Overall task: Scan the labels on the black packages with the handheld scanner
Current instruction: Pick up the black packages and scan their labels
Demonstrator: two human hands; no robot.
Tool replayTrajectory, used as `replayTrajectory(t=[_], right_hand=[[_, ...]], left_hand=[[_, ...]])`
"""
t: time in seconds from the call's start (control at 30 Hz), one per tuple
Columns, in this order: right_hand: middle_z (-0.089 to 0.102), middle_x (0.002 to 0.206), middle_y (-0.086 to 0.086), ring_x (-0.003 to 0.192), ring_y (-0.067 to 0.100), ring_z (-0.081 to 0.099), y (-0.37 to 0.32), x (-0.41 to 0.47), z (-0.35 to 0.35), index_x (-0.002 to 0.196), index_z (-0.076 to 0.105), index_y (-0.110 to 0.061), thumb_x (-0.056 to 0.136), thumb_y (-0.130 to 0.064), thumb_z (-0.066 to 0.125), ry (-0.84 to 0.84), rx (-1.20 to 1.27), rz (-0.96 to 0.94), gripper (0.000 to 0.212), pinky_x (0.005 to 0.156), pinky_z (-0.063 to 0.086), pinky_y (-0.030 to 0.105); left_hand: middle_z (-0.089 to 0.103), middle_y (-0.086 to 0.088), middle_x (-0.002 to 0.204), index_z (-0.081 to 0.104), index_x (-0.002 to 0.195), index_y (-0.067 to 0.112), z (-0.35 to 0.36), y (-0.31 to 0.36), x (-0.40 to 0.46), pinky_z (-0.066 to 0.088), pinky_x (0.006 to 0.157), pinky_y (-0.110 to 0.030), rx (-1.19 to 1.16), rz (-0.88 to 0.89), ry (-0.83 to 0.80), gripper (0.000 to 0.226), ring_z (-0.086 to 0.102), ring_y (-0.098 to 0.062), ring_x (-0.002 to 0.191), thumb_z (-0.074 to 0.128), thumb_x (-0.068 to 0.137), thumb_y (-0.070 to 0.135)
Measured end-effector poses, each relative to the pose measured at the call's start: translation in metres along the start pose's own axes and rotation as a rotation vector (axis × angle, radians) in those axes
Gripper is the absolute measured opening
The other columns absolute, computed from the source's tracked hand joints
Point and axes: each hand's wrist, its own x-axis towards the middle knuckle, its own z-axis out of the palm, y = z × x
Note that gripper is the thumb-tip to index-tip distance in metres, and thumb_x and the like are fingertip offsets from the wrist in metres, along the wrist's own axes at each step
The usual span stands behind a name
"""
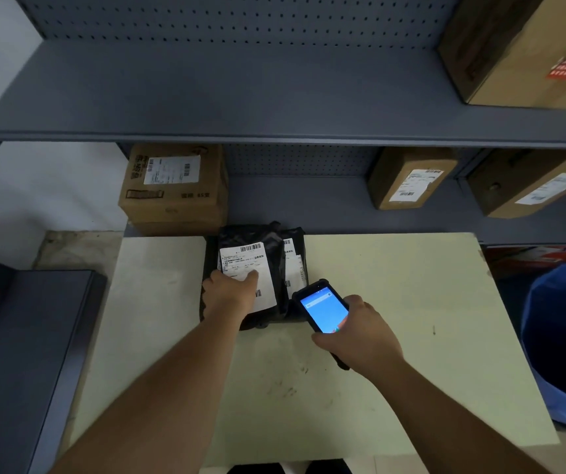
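Observation:
A stack of black packages (276, 254) lies at the far edge of a pale table (394, 302). The top package carries a white label (257, 265) with barcodes. A second labelled black package (296, 261) shows partly beneath it to the right. My left hand (228, 294) rests on the top package, thumb on the label, gripping its near left side. My right hand (357, 331) holds the handheld scanner (322, 311), its blue screen lit, its head just right of the stack's near corner.
Grey metal shelves (240, 97) stand behind the table. Cardboard boxes sit on them: one (172, 189) just behind the stack, one (410, 177) and another (531, 186) to the right, a large one (527, 49) top right. A blue bin (562, 340) stands right.

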Motion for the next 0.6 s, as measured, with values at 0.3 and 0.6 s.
replayTrajectory(t=[0.3, 0.6], right_hand=[[0.057, 0.104, -0.007, 0.082, 0.015, 0.066, 0.003, 0.003, -0.009, 0.122, 0.049, -0.028, 0.075, -0.045, 0.083, 0.000, -0.009, -0.041, 0.061, 0.067, 0.058, 0.034], [0.056, 0.102, -0.009, 0.083, 0.016, 0.066, 0.012, 0.007, -0.013, 0.128, 0.051, -0.026, 0.075, -0.046, 0.083, 0.008, 0.044, -0.019, 0.065, 0.057, 0.049, 0.028]], left_hand=[[0.040, -0.017, 0.157, 0.027, 0.156, 0.009, 0.014, 0.017, 0.014, 0.042, 0.114, -0.054, 0.063, -0.147, -0.054, 0.116, 0.043, -0.039, 0.143, 0.089, 0.071, 0.059], [0.058, -0.014, 0.147, 0.028, 0.154, 0.011, 0.027, 0.030, 0.015, 0.054, 0.106, -0.055, -0.047, -0.129, -0.044, 0.114, 0.062, -0.040, 0.128, 0.095, 0.066, 0.040]])
